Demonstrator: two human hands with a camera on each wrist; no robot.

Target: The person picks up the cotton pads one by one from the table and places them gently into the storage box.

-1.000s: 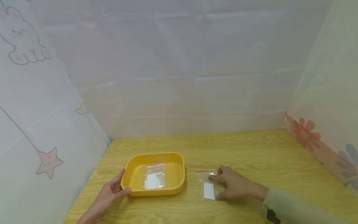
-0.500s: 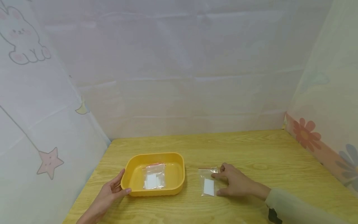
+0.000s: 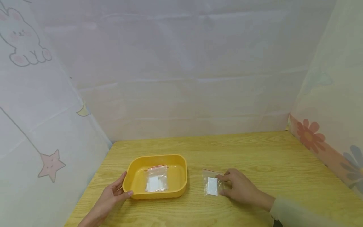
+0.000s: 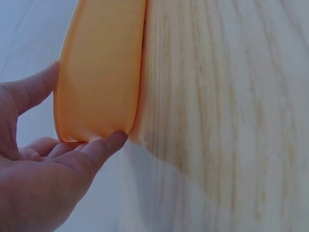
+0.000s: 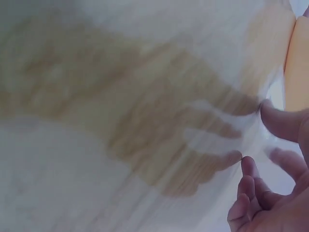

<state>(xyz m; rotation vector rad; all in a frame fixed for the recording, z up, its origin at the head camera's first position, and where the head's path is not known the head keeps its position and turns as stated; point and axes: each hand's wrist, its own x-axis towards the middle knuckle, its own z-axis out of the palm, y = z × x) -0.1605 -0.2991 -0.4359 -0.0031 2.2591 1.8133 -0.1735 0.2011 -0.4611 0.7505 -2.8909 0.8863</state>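
A yellow plastic tray stands on the table, holding clear zip bags with white cards inside. My left hand grips its left end, thumb over the near rim; the left wrist view shows the fingers against the tray's wall. Right of the tray is another clear zip bag with a red seal line and a white card. My right hand holds this bag's right side between thumb and fingers. In the right wrist view, the hand hides most of the bag.
The wood-grain table extends behind and to the right of both hands. A pale cloth wall closes off the back, with printed cloth on both sides. Shadows of the right hand fall on the tabletop in the right wrist view.
The zip bag at my right hand has shifted slightly away from me and to the right, its card now nearer the seal line. My left hand and the tray have stayed still.
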